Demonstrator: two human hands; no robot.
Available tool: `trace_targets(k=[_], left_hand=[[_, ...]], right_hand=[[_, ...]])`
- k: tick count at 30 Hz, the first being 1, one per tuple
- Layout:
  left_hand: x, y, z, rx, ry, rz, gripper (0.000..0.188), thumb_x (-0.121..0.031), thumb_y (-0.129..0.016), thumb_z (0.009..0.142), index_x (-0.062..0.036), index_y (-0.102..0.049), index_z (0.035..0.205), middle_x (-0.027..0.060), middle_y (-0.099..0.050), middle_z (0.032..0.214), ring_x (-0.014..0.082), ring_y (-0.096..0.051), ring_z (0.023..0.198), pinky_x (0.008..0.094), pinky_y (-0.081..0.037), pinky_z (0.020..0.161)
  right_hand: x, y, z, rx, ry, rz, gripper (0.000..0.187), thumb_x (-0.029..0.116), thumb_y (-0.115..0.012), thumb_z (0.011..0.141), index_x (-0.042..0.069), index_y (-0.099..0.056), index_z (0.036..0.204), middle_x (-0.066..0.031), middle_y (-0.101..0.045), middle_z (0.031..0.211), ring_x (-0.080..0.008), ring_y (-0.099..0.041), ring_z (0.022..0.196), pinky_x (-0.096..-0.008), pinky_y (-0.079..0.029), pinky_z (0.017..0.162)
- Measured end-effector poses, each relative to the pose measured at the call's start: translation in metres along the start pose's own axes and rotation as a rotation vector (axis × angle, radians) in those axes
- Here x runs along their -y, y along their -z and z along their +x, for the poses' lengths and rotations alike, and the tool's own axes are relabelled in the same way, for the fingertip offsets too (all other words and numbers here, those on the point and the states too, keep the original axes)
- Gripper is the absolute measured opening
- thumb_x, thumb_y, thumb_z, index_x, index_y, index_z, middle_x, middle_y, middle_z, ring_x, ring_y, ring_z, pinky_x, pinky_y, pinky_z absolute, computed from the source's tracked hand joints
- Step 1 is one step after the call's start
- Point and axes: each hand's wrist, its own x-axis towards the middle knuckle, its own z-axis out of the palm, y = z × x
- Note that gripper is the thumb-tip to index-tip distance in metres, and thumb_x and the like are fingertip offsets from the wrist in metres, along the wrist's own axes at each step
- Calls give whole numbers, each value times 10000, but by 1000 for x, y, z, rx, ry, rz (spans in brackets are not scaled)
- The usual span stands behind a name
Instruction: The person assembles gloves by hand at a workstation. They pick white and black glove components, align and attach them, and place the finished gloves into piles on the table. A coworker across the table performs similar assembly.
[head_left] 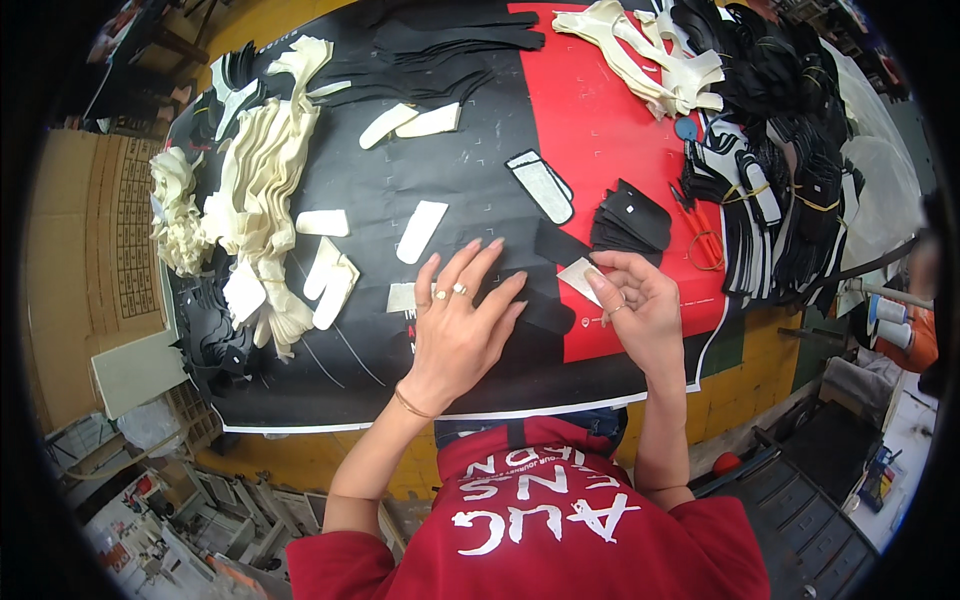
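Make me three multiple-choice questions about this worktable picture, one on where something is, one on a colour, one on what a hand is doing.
1. Where do the red-handled scissors lie?
A. Right of the right hand
B. Under the left hand
C. On the cream stack

2. What colour is the piece the right hand pinches?
A. Black
B. White
C. Blue

3. How is the left hand?
A. Clenched in a fist
B. Raised off the table
C. Flat, fingers spread, on a black piece

Answers: 1 A, scissors sit on the red mat beside the black stacks. 2 B, the small piece is white. 3 C, palm presses down.
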Motion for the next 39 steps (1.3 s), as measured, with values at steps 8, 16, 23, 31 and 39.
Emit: trace_targets(k=[8, 16, 23, 31, 39], left_hand=[[-13, -35, 76, -39, -142, -214, 289, -181, -740, 863, -106, -709, 1140, 84, -635, 1267, 295, -558, 1232, 457, -354, 1085], [-18, -57, 161, 376, -375, -250, 341, -255, -768, 825, -53, -745, 1098, 91, -675, 1112, 274, -602, 1086, 390, -433, 954], [-12, -63, 174, 421, -315, -418, 259, -193, -740, 867, 1, -745, 1040, 134, -678, 985, 319, -627, 934, 402, -494, 824], [-9, -74, 201, 299, -203, -310, 248, -264, -683, 921, -21, -730, 917, 154, -675, 760, 357, -654, 748, 452, -509, 688], [-5, -75, 214, -206, -344, -85, 191, -250, -700, 912, -75, -717, 985, 93, -680, 943, 309, -638, 872, 408, -493, 773]], right_hand=[[-5, 20, -5, -103, 16, 75, 200, 40, -660, 960, -30, -591, 1134, -34, -670, 802, -36, -571, 624, -186, -452, 550], [-8, 52, -20, -174, 20, 76, 206, 50, -655, 966, -20, -584, 1146, -32, -676, 806, -36, -576, 642, -183, -454, 562], [-19, 54, -25, -150, 18, 119, 251, 56, -650, 970, -15, -565, 1195, -43, -679, 811, -43, -590, 664, -192, -464, 571], [-19, 56, -22, -183, 59, 126, 273, 59, -647, 971, -15, -563, 1220, -46, -668, 812, -50, -587, 664, -200, -462, 576], [-23, 61, -21, -197, 70, 156, 270, 64, -646, 972, -17, -564, 1216, -38, -660, 801, -50, -579, 652, -199, -458, 577]])
